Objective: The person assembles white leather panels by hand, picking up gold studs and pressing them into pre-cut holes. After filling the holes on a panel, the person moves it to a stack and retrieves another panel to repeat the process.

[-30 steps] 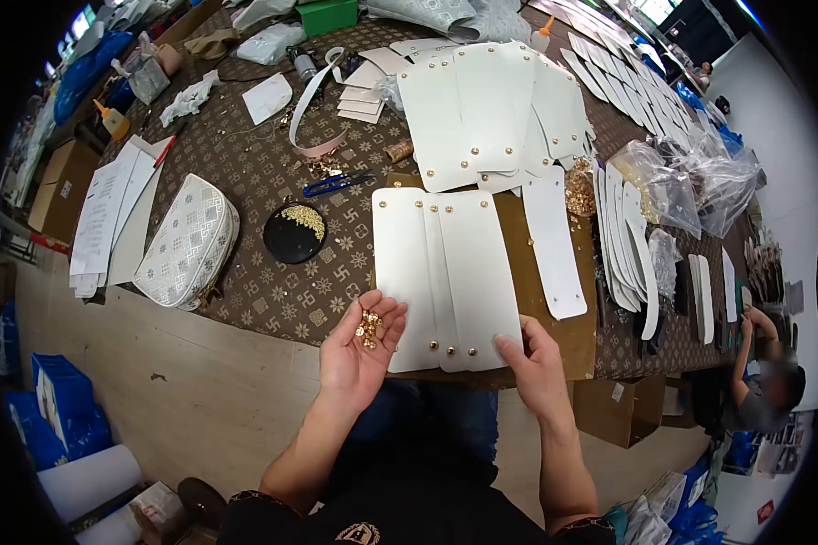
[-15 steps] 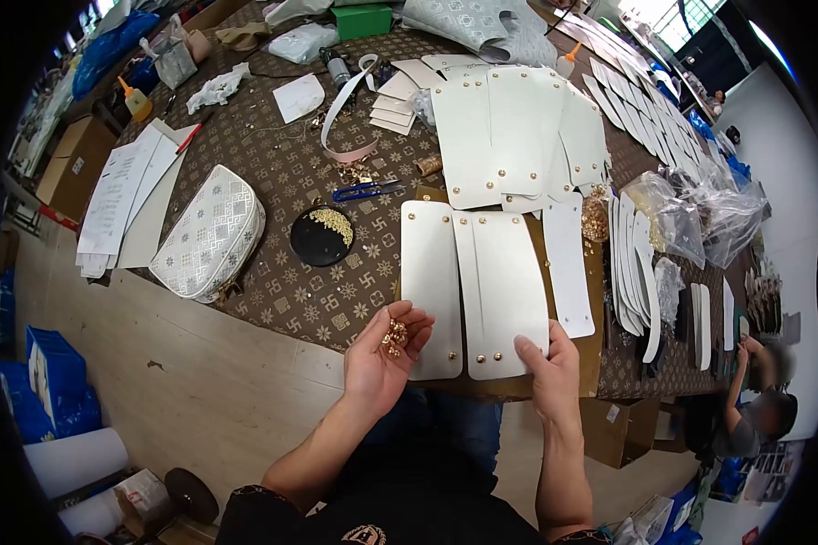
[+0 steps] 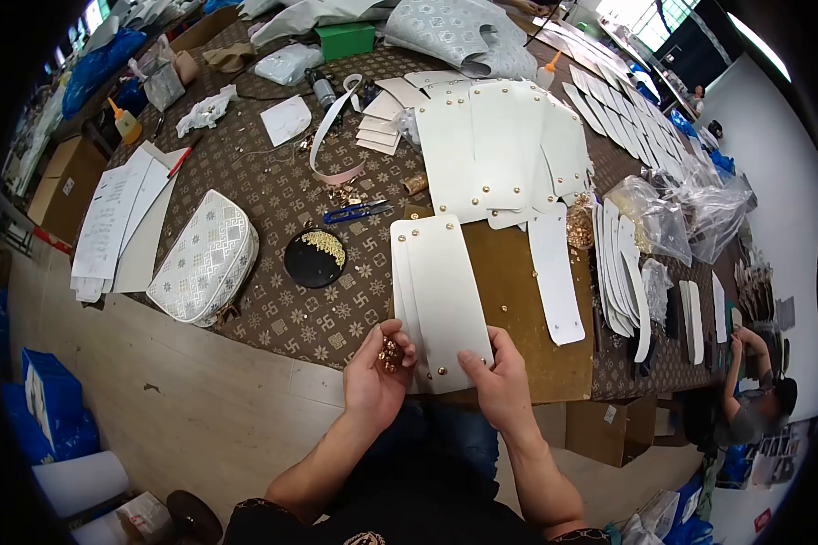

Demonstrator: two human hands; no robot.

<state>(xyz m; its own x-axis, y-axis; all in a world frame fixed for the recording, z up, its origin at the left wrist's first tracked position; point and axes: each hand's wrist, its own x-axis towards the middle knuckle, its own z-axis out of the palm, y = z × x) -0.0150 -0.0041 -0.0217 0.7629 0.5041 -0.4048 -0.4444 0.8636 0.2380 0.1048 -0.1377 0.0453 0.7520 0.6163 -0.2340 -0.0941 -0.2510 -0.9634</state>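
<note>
My left hand [image 3: 377, 381] is cupped palm up, fingers curled around a small heap of gold-coloured rivets [image 3: 390, 354]. It sits at the lower left edge of overlapping white panels. With thumb on top, my right hand [image 3: 502, 381] pinches the lower right corner of the uppermost white panel [image 3: 445, 300]. Gold studs show along the panels' top and bottom edges. Under them lies a brown board [image 3: 532, 368], bare on its right side except for a narrow white strip [image 3: 559, 282] with studs. Beyond lies a fanned pile of studded white panels [image 3: 495, 145].
A round black dish [image 3: 314, 272] of small gold pieces, blue thread snips [image 3: 356, 211] and a patterned white pouch [image 3: 204, 259] lie to the left. Right are curved white strips [image 3: 616, 272] and clear plastic bags [image 3: 677, 213]. Another person [image 3: 759, 381] works at far right.
My right hand has moved left, sliding its white panel over the one on the left, so the two now overlap. My left hand's fingers have curled more around the rivets.
</note>
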